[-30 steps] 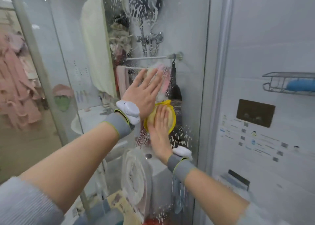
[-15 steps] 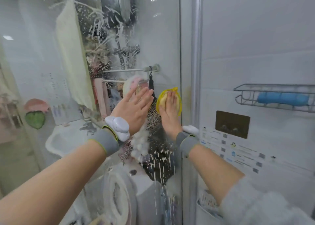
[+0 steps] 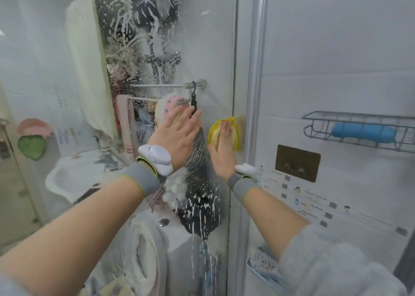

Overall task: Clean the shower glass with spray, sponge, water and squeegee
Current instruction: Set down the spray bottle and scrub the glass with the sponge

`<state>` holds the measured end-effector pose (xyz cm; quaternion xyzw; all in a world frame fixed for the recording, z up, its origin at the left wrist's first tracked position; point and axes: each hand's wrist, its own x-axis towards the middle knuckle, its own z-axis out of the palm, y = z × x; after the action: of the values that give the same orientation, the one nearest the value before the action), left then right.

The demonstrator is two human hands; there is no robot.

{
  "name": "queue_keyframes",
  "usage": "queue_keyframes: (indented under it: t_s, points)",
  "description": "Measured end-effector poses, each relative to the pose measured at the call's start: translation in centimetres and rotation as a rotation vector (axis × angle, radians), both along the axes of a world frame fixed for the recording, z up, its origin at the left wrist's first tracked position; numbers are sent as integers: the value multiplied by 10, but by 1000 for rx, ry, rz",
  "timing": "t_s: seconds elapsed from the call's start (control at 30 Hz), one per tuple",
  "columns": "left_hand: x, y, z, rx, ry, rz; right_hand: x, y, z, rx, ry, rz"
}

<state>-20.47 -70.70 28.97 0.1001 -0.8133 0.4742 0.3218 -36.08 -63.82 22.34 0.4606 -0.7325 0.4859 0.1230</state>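
Observation:
The shower glass stands in front of me, streaked with white foam and drips. My right hand presses a yellow sponge flat against the glass close to the metal frame post, fingers straight over the sponge. My left hand lies flat on the glass just left of it, fingers spread and holding nothing. A clump of foam hangs on the glass below my left wrist. Spray bottle and squeegee are not in view.
A wire rack with a blue object hangs on the white wall at right, above a dark plate. Through the glass show a towel rail, hanging towels, a basin and a washing machine.
My right hand has slid the sponge up and to the right, from mid-pane to the pane's edge by the frame post. My left hand stays flat on the glass.

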Motion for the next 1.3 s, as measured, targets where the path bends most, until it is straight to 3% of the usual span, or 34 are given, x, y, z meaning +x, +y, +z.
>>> queue_keyframes:
  t_s: [0.1,0.27,0.37,0.43,0.5,0.63,0.7,0.8,0.83,0.9,0.97,1.03,1.13,1.2,1.27,1.3]
  points:
    - [0,3,-9,38,-35,3,7,17,-71,94,-44,41]
    - [-5,6,-18,36,-106,107,-6,5,-45,44,-202,70]
    - [1,9,-41,10,-206,110,49,3,-93,-27,-302,84]
    - [11,8,-59,15,-291,122,117,9,-143,-67,-250,231]
    - [20,7,-65,14,-353,138,134,8,-159,-109,-244,310]
    - [24,7,-69,-74,-350,183,61,-5,-137,-94,-565,14]
    - [19,8,-72,-32,-365,183,82,0,-146,-86,-636,32]
    - [7,20,-72,101,-428,263,179,12,-173,-191,-495,329]
    - [3,21,-75,116,-440,257,183,9,-182,-212,-406,335]
    - [-2,19,-81,150,-443,236,139,-6,-182,-220,-353,159]
    - [-2,16,-85,163,-431,241,74,-13,-168,-197,-529,-38]
    - [-6,18,-86,129,-473,258,38,-7,-170,-193,-648,-85]
    - [-17,16,-90,126,-471,235,76,2,-187,-152,-685,-215]
    - [-23,15,-94,130,-481,219,110,9,-202,-85,-606,-223]
    - [-30,13,-98,118,-497,221,95,4,-213,-70,-512,-218]
    - [-33,14,-101,116,-505,217,69,0,-215,-66,-569,-237]
